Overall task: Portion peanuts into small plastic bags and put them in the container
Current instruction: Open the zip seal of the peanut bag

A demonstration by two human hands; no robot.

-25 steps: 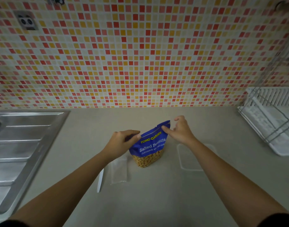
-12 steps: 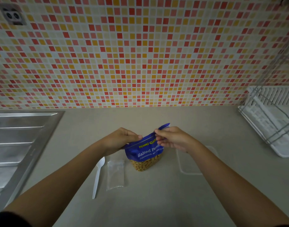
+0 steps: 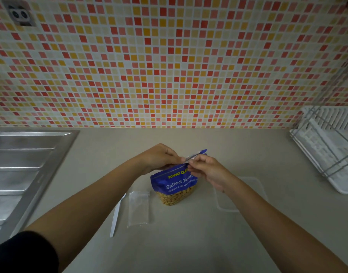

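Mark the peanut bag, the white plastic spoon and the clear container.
peanut bag (image 3: 174, 184): head view, blue printed front.
white plastic spoon (image 3: 115, 219): head view, handle.
clear container (image 3: 248, 182): head view, bare far part.

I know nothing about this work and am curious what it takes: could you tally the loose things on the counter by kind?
Blue pouch of salted peanuts: 1
White plastic spoon: 1
Flat pile of small clear plastic bags: 1 (number of bags in it cannot be told)
Clear rectangular plastic container: 1
Total: 4
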